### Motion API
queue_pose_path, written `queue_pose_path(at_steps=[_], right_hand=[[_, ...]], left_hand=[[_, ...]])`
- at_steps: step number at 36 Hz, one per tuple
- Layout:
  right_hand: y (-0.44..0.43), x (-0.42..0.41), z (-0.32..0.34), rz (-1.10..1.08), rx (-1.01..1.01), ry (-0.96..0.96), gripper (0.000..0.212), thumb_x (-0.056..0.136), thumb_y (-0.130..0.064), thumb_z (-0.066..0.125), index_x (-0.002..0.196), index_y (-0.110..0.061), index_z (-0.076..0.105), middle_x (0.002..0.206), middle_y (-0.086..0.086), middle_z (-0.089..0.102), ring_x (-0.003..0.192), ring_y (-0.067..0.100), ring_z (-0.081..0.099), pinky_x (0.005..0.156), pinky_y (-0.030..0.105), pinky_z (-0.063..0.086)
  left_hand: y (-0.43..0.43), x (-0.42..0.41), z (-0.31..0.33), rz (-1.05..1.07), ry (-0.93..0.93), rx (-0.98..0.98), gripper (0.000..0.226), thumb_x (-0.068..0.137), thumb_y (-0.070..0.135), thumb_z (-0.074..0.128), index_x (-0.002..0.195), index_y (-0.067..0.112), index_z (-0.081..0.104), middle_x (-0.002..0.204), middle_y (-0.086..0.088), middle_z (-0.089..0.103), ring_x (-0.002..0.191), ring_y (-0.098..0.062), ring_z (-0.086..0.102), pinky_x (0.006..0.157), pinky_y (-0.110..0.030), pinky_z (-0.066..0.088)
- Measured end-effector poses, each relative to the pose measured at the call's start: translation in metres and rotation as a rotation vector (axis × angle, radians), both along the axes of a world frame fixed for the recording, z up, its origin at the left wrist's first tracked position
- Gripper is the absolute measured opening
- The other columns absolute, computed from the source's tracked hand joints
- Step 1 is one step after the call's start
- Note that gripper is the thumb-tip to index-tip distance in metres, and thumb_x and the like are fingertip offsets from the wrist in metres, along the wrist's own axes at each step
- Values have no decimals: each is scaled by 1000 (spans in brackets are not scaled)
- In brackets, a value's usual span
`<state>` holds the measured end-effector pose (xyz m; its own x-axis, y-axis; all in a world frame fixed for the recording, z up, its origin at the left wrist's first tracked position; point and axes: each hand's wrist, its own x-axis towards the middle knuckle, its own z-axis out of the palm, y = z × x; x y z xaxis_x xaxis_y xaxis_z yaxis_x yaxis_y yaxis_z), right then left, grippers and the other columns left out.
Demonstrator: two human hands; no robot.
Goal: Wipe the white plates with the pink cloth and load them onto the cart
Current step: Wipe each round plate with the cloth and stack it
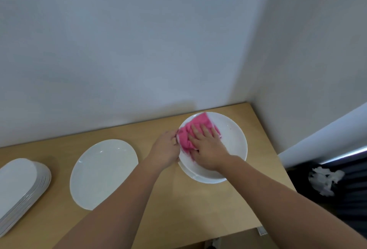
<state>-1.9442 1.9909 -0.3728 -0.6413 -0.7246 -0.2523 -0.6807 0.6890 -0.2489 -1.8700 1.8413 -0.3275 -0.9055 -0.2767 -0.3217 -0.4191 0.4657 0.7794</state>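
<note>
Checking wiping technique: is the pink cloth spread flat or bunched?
Bunched: the pink cloth lies crumpled under the right hand on the plate.

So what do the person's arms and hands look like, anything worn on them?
Nothing is worn. The left hand and right hand are ungloved, with no ring, watch or bracelet showing, and both forearms are bare to the picture's edge, no sleeves in view.

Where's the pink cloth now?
In the head view, the pink cloth lies on the round white plate near the right end of the wooden table, pressed under the right hand; the left hand grips that plate's left rim.
</note>
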Motion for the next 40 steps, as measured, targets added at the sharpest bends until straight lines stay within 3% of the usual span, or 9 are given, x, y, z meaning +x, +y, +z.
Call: queue_pose_path(at_steps=[5, 8, 13, 17, 22, 26, 32, 37, 40], right_hand=[[28, 5, 14, 323, -45, -98, 49, 99, -25, 39, 148, -27, 33, 160, -7, 13, 148, 15, -5, 120, 40, -7], [52, 4, 25, 402, -79, -225, 43, 98, -21, 47, 141, -26, 48, 156, -13, 22, 144, 1, -4, 118, 24, -7], [77, -13, 38, 344, 71, -240, 51, 88, -13, 56, 132, -38, 55, 154, -21, 25, 145, 2, 8, 113, 26, 20], [73, -35, 39, 231, 200, 4, 54, 92, -24, 51, 144, -35, 39, 160, -5, 13, 147, 17, 10, 116, 30, 12], [65, -39, 29, 117, 331, 106, 59, 96, -33, 38, 151, -31, 18, 161, -2, 9, 148, 19, 9, 118, 36, 1], [68, -30, 34, 72, 370, 163, 53, 95, -27, 38, 147, -24, 28, 158, 2, 22, 145, 19, 21, 118, 35, 10], [66, -3, 67, 91, 575, 132, 21, 86, -15, 47, 103, -24, 56, 111, 2, 61, 99, 29, 59, 85, 39, 48], [74, 11, 92, -13, 379, -153, 28, 86, -43, 52, 107, -33, 67, 98, -8, 64, 90, 18, 55, 76, 30, 47], [87, 7, 106, -181, 190, -299, 30, 84, -21, 52, 107, -31, 68, 99, -13, 62, 92, 13, 53, 70, 21, 41]], left_hand=[[-1, -6, 4, 25, -32, 16, 48, 73, -7, 46, 100, 27, 68, 94, 7, 66, 62, -21, 68, 52, -40, 60], [1, -9, 6, 42, -47, -11, 48, 69, -7, 45, 96, 25, 68, 89, 8, 67, 59, -20, 66, 53, -38, 58], [5, -12, 9, 1, -89, -102, 50, 71, -3, 46, 112, 20, 65, 112, 1, 63, 93, -25, 63, 74, -42, 58], [6, -13, 7, -10, -101, -167, 57, 77, -2, 48, 127, 22, 59, 129, 0, 53, 108, -22, 56, 87, -37, 53], [7, -13, 4, 6, -105, -182, 57, 78, 1, 49, 128, 24, 58, 128, 1, 52, 104, -21, 56, 83, -32, 51], [10, -13, 0, 82, -93, -172, 55, 78, 3, 50, 128, 25, 59, 126, 3, 52, 94, -17, 50, 78, -27, 43], [12, -14, -1, 107, -77, -173, 47, 76, 3, 50, 116, 24, 64, 114, 3, 59, 91, -18, 55, 73, -28, 44], [12, -15, 1, 102, -82, -169, 35, 74, 0, 50, 100, 18, 66, 95, 3, 66, 83, -21, 61, 64, -30, 49], [9, -15, 5, 82, -87, -150, 35, 73, 1, 48, 98, 21, 64, 89, 7, 65, 80, -21, 61, 59, -29, 49]])
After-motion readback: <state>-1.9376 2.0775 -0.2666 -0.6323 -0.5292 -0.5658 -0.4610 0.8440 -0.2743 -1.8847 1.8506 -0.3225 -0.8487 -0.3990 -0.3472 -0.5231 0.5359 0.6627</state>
